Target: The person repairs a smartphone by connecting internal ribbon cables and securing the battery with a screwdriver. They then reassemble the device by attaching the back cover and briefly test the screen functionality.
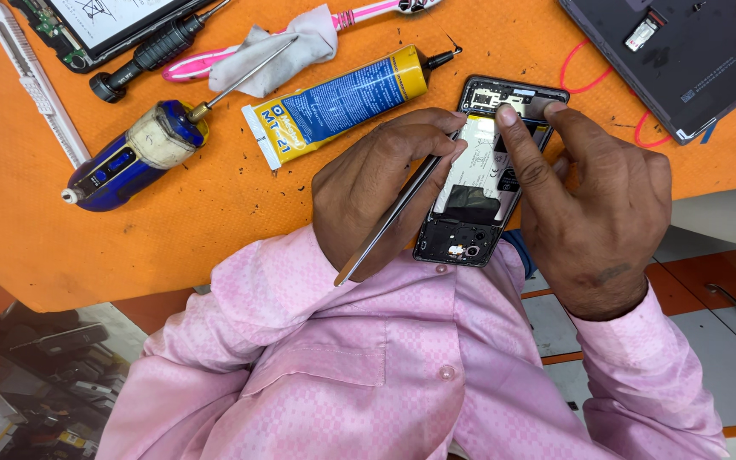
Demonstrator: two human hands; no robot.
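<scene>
The left hand [381,192] pinches tweezers [393,213] over an opened phone [483,192] lying at the mat's [215,213] edge. The right hand [594,204], at three o'clock, presses its forefinger on the phone's top. A glue tube [342,102] lies at ten o'clock.

Phone repair workshop: opened phone [489,175], glue tube [342,102], screwdriver [151,51].

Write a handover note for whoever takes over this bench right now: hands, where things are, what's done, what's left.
Left hand: grips metal tweezers, tips at the opened phone.
Right hand: index fingertip and thumb rest on the phone's upper end; nothing gripped.
Things: the phone lies at the near edge of the orange mat. The glue tube, blue handheld tool, white cloth and black screwdriver lie to its left.
Done: back off, battery and boards exposed.
Left: the phone is still open, no cover on it.
</scene>
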